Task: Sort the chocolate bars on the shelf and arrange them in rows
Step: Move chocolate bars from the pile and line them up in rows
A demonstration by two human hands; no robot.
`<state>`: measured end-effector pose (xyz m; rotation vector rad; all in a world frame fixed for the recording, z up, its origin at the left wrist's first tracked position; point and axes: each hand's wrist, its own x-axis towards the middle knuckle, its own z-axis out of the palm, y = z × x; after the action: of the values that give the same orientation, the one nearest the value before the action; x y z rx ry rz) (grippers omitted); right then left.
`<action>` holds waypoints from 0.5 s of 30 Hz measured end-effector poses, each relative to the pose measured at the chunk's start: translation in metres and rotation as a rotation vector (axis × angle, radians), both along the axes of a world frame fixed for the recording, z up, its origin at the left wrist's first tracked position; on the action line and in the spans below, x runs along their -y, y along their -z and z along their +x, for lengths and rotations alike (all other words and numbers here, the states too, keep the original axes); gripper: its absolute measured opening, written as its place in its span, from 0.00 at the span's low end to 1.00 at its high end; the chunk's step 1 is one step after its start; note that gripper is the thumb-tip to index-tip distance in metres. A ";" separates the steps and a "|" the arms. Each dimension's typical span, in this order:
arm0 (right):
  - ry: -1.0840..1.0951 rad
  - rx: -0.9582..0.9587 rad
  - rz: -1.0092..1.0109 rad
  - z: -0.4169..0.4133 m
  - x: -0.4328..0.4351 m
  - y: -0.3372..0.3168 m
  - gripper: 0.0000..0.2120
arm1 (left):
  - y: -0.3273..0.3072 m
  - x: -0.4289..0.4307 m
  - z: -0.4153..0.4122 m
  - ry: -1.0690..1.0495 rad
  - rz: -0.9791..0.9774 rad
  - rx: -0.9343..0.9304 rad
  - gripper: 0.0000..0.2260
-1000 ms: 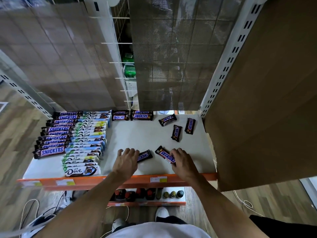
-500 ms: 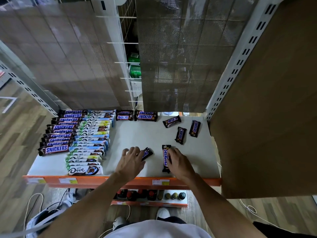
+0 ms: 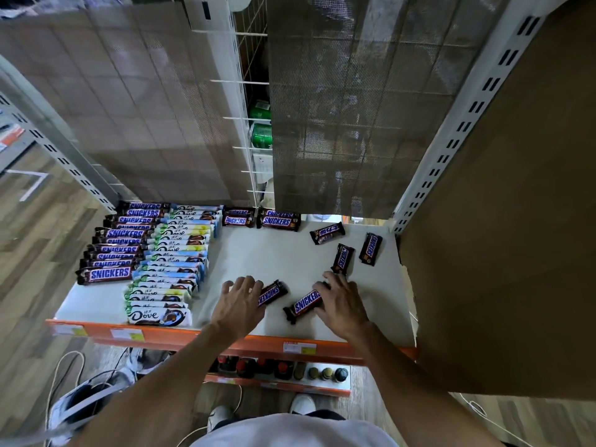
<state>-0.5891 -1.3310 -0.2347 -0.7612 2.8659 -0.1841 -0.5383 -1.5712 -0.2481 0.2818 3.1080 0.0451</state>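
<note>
On the white shelf (image 3: 277, 259) two loose Snickers bars lie near the front. My left hand (image 3: 238, 304) rests with spread fingers on the left end of one Snickers bar (image 3: 273, 291). My right hand (image 3: 342, 304) pinches the right end of the other Snickers bar (image 3: 303, 304), which lies slanted. Three more loose Snickers bars (image 3: 343, 258) lie scattered at the back right. At the left stand a row of Snickers bars (image 3: 103, 274) and a row of white Dove bars (image 3: 158, 316). Two short Snickers stacks (image 3: 279, 219) sit at the back.
A large brown cardboard sheet (image 3: 500, 253) walls off the right side. Mesh-covered panels (image 3: 348, 124) close the back, with green cans (image 3: 261, 133) behind the gap. The shelf has an orange front edge (image 3: 193, 337); bottles (image 3: 280, 371) stand on the lower shelf.
My right hand has swung its Snickers bar from upright to slanting down-left. My left hand has stayed on the other bar. The camera has moved closer.
</note>
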 end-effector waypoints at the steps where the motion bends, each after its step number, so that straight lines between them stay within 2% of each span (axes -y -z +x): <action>1: 0.007 -0.013 0.009 -0.001 0.000 0.001 0.21 | 0.000 0.001 0.001 0.002 -0.003 0.008 0.19; 9: 0.082 -0.010 0.001 -0.001 -0.007 0.001 0.16 | 0.004 0.011 0.001 -0.032 -0.029 0.072 0.18; 15: 0.155 0.009 0.017 -0.001 -0.015 0.002 0.19 | 0.001 0.011 0.000 -0.024 -0.017 0.098 0.17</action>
<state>-0.5904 -1.3157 -0.2364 -0.5332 2.9142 -0.1817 -0.5384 -1.5822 -0.2492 0.2346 3.0132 0.0313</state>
